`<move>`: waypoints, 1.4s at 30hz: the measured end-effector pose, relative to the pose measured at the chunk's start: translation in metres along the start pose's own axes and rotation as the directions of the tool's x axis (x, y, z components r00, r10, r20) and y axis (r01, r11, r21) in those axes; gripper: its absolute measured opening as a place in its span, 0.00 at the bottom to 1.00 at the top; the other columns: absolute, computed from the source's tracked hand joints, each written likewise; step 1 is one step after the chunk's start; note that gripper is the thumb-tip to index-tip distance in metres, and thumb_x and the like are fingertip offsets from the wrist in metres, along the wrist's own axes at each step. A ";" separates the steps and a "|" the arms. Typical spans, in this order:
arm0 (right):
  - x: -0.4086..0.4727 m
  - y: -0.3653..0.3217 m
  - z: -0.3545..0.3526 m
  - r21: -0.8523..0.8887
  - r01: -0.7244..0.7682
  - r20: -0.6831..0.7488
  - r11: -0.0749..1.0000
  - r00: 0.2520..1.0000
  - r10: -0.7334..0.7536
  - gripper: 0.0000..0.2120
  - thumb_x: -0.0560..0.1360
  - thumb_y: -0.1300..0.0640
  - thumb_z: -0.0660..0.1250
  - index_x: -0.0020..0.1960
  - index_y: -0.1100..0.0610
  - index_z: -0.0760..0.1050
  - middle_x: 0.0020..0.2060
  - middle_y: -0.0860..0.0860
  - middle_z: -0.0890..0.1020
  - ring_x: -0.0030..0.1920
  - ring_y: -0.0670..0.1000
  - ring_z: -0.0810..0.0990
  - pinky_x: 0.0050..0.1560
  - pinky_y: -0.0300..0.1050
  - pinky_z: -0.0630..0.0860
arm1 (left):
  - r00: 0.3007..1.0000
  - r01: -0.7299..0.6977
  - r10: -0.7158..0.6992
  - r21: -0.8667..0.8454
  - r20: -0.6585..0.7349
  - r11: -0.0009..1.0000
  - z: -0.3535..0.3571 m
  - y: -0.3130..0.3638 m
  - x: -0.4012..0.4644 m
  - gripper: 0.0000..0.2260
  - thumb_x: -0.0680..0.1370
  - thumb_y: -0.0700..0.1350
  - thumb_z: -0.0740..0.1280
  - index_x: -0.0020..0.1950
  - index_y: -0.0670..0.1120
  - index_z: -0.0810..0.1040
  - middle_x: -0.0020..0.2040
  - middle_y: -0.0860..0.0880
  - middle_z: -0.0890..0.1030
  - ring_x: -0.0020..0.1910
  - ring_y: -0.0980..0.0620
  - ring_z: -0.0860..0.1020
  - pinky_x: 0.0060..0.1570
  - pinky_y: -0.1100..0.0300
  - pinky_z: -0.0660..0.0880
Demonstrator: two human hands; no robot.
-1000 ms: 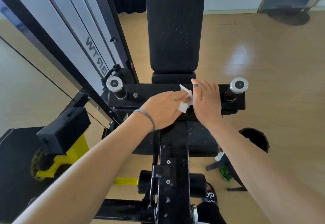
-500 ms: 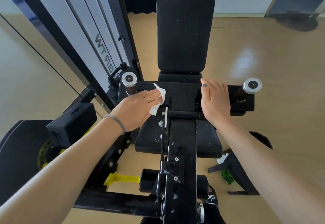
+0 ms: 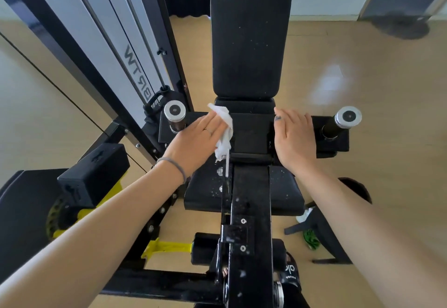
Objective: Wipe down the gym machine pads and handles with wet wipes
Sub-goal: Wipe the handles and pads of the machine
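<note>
On the crossbar pad [image 3: 251,133], left fingers [image 3: 212,124] flat over wet wipe [image 3: 225,131].

Bare forearms, grey hair tie [image 3: 174,165] on left wrist, thin ring [image 3: 208,130], dark-painted right thumbnail [image 3: 278,118]

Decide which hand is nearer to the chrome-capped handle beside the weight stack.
Left. The left hand, pressing the wet wipe, lies just beside that handle; the right hand rests across the pad, nearer the opposite handle.
</note>
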State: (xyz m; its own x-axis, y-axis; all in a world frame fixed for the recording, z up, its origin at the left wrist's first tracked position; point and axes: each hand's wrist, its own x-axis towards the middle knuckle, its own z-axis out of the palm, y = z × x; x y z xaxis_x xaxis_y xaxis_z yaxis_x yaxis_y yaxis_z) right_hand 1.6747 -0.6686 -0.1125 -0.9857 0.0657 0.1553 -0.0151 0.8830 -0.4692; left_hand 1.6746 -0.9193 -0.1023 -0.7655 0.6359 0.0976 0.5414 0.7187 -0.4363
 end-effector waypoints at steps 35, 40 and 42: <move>0.002 -0.001 0.002 -0.056 -0.009 -0.006 0.998 1.000 0.009 0.22 0.86 0.55 0.46 0.76 0.56 0.68 0.70 0.51 0.73 0.74 0.52 0.64 0.80 0.52 0.47 | 0.999 0.023 -0.017 0.143 -0.044 0.990 0.031 -0.019 -0.060 0.27 0.74 0.32 0.68 0.74 0.38 0.69 0.73 0.39 0.72 0.72 0.43 0.71 0.74 0.51 0.61; 0.002 0.001 0.003 -0.064 0.006 -0.006 0.998 1.000 -0.006 0.23 0.86 0.53 0.45 0.76 0.56 0.69 0.70 0.51 0.73 0.74 0.53 0.65 0.80 0.53 0.48 | 0.991 0.038 -0.029 0.065 -0.132 0.997 0.024 -0.019 -0.059 0.10 0.78 0.32 0.58 0.59 0.40 0.71 0.58 0.40 0.77 0.51 0.43 0.80 0.53 0.51 0.79; 0.003 0.002 0.004 -0.075 0.015 -0.011 0.997 1.000 -0.016 0.26 0.85 0.51 0.43 0.75 0.56 0.69 0.69 0.51 0.74 0.73 0.53 0.66 0.80 0.54 0.50 | 0.987 0.111 -0.111 -0.008 -0.114 0.994 0.023 -0.021 -0.065 0.11 0.76 0.31 0.64 0.57 0.40 0.71 0.53 0.42 0.77 0.46 0.43 0.78 0.46 0.51 0.79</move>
State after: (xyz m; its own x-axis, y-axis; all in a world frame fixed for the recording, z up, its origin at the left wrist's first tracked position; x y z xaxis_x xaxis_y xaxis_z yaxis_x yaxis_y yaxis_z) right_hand 1.6712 -0.6684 -0.1168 -0.9834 0.0569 0.1725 -0.0172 0.9163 -0.4002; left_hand 1.7050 -0.9821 -0.1195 -0.7764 0.5798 0.2471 0.4556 0.7872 -0.4155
